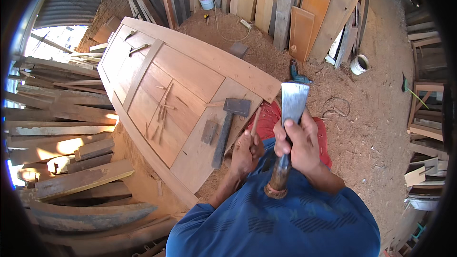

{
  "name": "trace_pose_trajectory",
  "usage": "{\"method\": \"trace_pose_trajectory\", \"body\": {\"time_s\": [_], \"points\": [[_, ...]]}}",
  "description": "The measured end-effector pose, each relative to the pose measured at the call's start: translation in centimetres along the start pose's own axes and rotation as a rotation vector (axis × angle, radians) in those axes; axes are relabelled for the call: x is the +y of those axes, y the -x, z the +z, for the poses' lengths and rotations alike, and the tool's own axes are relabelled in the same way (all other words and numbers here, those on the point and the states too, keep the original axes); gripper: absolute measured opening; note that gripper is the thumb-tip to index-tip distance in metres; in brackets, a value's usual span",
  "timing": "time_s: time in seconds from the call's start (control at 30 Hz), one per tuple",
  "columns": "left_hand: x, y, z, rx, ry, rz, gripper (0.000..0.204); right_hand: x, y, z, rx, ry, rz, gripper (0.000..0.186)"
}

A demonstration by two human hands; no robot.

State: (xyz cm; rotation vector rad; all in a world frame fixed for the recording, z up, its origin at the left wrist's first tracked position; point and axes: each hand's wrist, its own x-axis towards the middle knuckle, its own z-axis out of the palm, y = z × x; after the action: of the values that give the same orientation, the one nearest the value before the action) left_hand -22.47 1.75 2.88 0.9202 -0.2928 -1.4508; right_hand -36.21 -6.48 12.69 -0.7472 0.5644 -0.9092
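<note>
Clamping chisel short in right fingers, probably for control, and thin wooden stick in left fingers, beside near end of door.

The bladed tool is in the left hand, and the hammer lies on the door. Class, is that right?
Not quite: the head view shows the bladed tool in the right hand, not the left hand. The hammer does lie on the door, as stated.

The chisel is silver and brown, the mallet dark grey, the shirt dark-striped blue
</note>
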Motion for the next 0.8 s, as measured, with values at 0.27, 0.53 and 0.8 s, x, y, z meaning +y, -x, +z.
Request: {"method": "trace_pose_trajectory", "body": {"time_s": [0.27, 0.53, 0.8], "points": [[2.6, -1.9, -0.1, -0.432, 0.330, -0.282, 0.050, 0.9, -4.5, -1.7, 0.059, 0.349, -0.148, 0.036], [1.0, -1.1, 1.2, -0.162, -0.515, 0.140, 0.045, 2.3, -5.3, -3.3, 0.143, 0.551, -0.208, 0.029], [0.6, -1.9, -0.8, -0.295, -0.125, -0.053, 0.045, 2.3, -6.0, -3.3, 0.118, 0.515, -0.138, 0.027]]}}
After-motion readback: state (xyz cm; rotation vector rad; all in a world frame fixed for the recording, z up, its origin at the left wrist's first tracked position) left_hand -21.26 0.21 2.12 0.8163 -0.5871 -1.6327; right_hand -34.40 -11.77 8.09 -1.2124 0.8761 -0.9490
